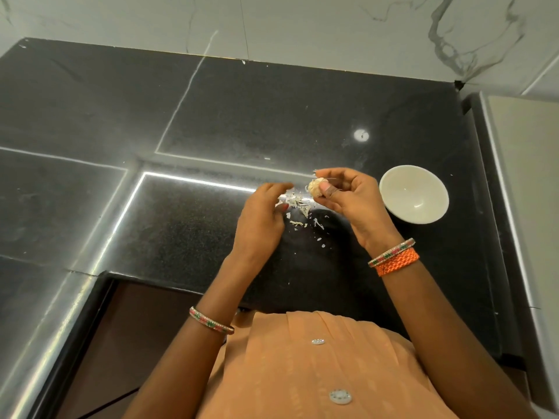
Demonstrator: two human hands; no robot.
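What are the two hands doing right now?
Left hand: cannot be told, blurred near the peels.
Right hand: pinches the garlic.

Light moderate, from above. Polished black desk (90, 101) reflects bright strip lines; strongest glare middle left. Small round lamp reflection farther back. Wall (302, 25) pale, evenly lit, not washed out. Large soft shadow on desk under hands, toward person. Bowl (413, 193) has small highlights inside. Fingers (279, 187) of left hand (261, 220) slightly smeared. Right hand (351, 196) and garlic (314, 187) in it sharp. Wide-angle distortion: desk edges bend and lean toward corners. Fine grain on dark surface.
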